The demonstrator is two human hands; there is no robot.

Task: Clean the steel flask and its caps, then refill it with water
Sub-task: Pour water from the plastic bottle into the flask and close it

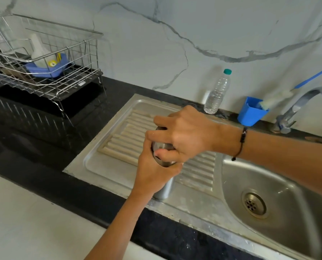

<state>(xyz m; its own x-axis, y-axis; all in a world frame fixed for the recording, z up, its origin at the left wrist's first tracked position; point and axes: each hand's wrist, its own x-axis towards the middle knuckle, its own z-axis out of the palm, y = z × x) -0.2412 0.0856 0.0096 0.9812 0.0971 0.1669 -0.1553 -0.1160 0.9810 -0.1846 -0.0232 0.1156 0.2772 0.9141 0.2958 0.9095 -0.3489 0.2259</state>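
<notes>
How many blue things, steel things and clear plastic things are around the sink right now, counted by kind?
Blue: 3, the blue cup, the blue brush handle, the blue dish in the rack.
Steel: 4, the flask gripped by left hand and right hand, the sink, the tap, the wire rack.
Clear plastic: 1, the water bottle.
Total: 8

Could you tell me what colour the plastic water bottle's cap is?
Green, or teal; the bottle cap shows in the head view.
</notes>
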